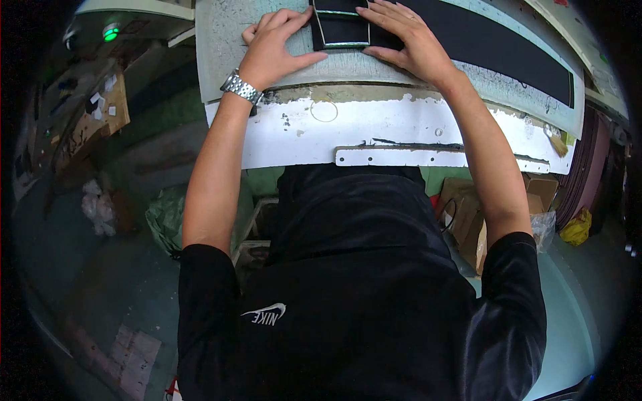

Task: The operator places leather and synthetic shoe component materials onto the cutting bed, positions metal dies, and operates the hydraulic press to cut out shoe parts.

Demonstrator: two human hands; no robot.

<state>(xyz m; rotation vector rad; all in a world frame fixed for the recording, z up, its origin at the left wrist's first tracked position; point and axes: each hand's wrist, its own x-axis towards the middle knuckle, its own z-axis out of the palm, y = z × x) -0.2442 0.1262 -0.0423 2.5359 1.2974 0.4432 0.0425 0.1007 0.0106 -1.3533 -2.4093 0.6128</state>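
A cutting die [346, 45], a thin metal outline with a crossbar, lies at the top of the head view on black sheet material. My left hand [275, 50] holds its left side, with the index fingertip at the edge and the thumb stretched out near the lower left corner. On the other side, my right hand [420, 48] has its fingers on the right edge and its thumb by the lower right corner. From there a long black strip [498, 50] runs to the right over a worn, pale cutting board [294, 75]. The die's far end is cut off by the picture's edge.
Along the near side runs a white ledge [287, 144] with a slotted white strip [401, 157] on it. A brush [557, 144] lies at its right end. Below right stand cardboard boxes [465, 214]; a green bag [165, 220] is below left.
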